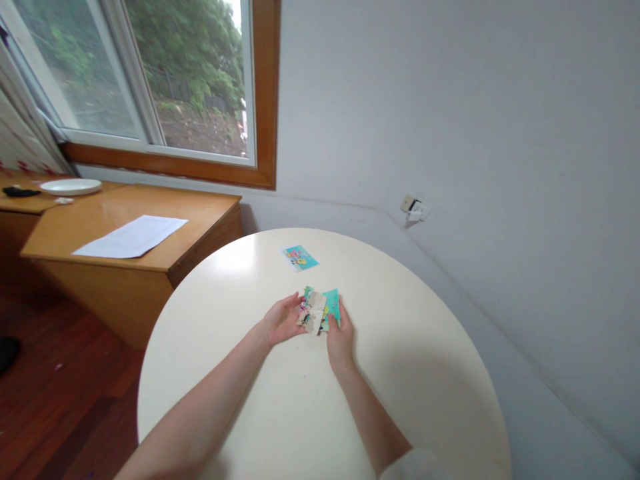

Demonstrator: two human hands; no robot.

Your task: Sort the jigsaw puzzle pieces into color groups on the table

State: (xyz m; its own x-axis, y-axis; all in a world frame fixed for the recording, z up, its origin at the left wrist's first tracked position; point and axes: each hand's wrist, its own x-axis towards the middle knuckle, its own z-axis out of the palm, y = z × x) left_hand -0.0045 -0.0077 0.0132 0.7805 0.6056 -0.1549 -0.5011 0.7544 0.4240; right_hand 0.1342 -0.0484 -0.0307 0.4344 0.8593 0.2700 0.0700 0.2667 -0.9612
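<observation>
On the round table (410,373), both hands hold seemingly puzzle pieces (319,311)

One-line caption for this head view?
Both hands, left hand and right hand, hold a stack of cards over a round table; another card lies beyond.

There is one view only, from a camera worn on the person's head. It looks forward and down over the round cream desk (400,400), near enough that both forearms run in from the bottom edge. It faces the corner of the room, taking in the window (150,80) at upper left, the grey wall (475,133) on the right, and the wooden floor (50,400) at lower left.
</observation>
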